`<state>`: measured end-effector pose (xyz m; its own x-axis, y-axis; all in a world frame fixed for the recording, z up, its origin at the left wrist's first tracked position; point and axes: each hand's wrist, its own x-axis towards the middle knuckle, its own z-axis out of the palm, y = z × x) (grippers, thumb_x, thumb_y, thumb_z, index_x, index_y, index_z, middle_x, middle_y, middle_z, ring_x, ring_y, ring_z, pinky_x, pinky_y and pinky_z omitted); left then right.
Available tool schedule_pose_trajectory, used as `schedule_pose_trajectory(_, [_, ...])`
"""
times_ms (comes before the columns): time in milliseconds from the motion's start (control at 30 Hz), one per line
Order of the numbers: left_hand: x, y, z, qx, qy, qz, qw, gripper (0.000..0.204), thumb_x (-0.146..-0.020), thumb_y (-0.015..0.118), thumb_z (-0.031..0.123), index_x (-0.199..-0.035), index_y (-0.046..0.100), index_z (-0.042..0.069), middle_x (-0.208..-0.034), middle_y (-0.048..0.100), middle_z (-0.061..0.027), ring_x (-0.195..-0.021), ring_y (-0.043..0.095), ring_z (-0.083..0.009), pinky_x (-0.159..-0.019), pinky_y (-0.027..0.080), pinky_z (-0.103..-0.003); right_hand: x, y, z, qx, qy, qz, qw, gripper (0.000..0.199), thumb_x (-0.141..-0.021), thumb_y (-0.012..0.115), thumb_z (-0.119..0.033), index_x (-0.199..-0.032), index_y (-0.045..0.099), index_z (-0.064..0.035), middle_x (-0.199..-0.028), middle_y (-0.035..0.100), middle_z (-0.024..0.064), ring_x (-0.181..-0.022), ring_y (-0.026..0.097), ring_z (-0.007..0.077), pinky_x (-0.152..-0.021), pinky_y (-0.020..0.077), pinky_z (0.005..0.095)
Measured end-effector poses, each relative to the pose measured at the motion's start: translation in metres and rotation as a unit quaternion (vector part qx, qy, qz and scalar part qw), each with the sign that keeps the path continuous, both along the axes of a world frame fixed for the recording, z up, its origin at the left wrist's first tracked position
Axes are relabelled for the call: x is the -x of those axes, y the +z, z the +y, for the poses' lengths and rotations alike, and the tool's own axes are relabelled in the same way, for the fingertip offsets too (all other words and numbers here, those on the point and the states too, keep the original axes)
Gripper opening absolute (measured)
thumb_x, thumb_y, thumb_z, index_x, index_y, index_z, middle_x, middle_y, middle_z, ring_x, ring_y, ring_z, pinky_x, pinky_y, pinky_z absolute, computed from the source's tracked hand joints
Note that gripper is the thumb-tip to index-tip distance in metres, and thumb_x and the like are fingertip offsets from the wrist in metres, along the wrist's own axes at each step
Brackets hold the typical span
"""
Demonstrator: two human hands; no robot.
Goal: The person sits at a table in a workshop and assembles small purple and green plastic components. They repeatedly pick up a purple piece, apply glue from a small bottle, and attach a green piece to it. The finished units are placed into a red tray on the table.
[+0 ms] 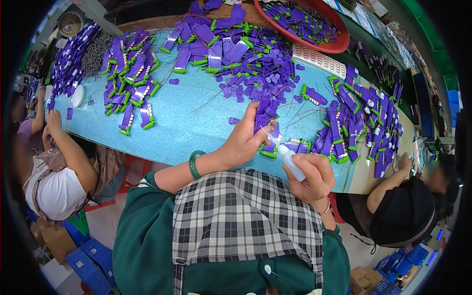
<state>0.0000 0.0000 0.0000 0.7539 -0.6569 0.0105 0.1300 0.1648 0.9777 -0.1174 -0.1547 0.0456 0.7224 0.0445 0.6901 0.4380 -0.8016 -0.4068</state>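
Observation:
My left hand point(240, 142) is closed on a purple plastic piece point(266, 109), held over the near edge of the table; its grip hides part of the piece. A small white squeeze bottle point(292, 164) with a thin pointed nozzle is clasped in my right hand point(314, 179). The nozzle slants up and left, its tip close to the purple piece and my left fingers; whether it touches I cannot tell. Just beyond my hands lies a heap of small purple parts point(258, 83). Purple pieces with green ends point(297, 145) rest beside the bottle.
Piles of purple and green pieces lie on the blue tabletop point(172, 118), one at left point(130, 73) and one at right point(341, 125). A red basin point(339, 42) of similar parts stands at the back, near a sheet of striped stickers point(319, 60). Co-workers sit at both sides.

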Motion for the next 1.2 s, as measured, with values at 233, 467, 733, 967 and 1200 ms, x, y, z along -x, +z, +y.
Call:
schedule_pose_trajectory(233, [-0.002, -0.005, -0.001, -0.063, 0.038, -0.12, 0.99, 0.044, -0.094, 0.051, 0.007, -0.13, 0.028, 0.0, -0.101, 0.057, -0.0146, -0.08, 0.06, -0.0184, -0.068, 0.05, -0.032, -0.005, 0.002, 0.005, -0.002, -0.004, 0.011, 1.0, 0.038, -0.062, 0.082, -0.001, -0.096, 0.067, -0.0041, -0.082, 0.064, 0.0093, -0.067, 0.063, 0.0206, -0.056, 0.0499, 0.0287])
schedule_pose_trajectory(467, [-0.001, -0.005, 0.002, -0.087, 0.031, -0.123, 0.988, 0.043, -0.094, 0.051, 0.009, -0.13, 0.03, 0.0, -0.103, 0.059, -0.0162, -0.084, 0.062, -0.021, -0.068, 0.05, -0.033, -0.005, 0.003, 0.003, 0.015, 0.0, 0.028, 0.999, 0.039, -0.061, 0.082, 0.001, -0.097, 0.067, -0.0037, -0.083, 0.064, 0.0093, -0.069, 0.064, 0.021, -0.057, 0.0508, 0.0286])
schedule_pose_trajectory(733, [-0.087, 0.006, 0.067, -0.072, 0.207, -0.047, 0.975, 0.039, -0.092, 0.054, 0.018, -0.124, 0.04, 0.001, -0.097, 0.064, -0.0133, -0.066, 0.065, -0.0185, -0.06, 0.054, -0.028, -0.003, -0.006, -0.003, -0.024, -0.013, 0.003, 1.0, 0.04, -0.061, 0.082, 0.001, -0.097, 0.067, -0.0039, -0.085, 0.065, 0.0096, -0.07, 0.064, 0.0201, -0.057, 0.0498, 0.0276])
schedule_pose_trajectory(967, [-0.248, -0.014, 0.246, -0.382, 0.511, -0.396, 0.66, 0.051, -0.087, 0.066, 0.024, -0.125, 0.044, -0.003, -0.099, 0.063, -0.0192, -0.091, 0.063, -0.028, -0.082, 0.049, -0.038, 0.002, -0.012, -0.012, -0.056, -0.015, -0.012, 0.998, 0.038, -0.064, 0.082, -0.001, -0.099, 0.066, -0.0037, -0.085, 0.065, 0.0096, -0.069, 0.062, 0.0197, -0.056, 0.0486, 0.027])
schedule_pose_trajectory(1200, [-0.188, 0.026, 0.114, -0.454, 0.387, -0.424, 0.681, 0.045, -0.088, 0.063, 0.029, -0.122, 0.046, 0.005, -0.081, 0.063, -0.0184, -0.075, 0.063, -0.0345, -0.068, 0.05, -0.043, 0.017, -0.015, -0.025, -0.068, -0.061, -0.046, 0.995, 0.036, -0.068, 0.082, -0.004, -0.1, 0.066, -0.0038, -0.087, 0.063, 0.0097, -0.07, 0.062, 0.0205, -0.057, 0.0497, 0.0282])
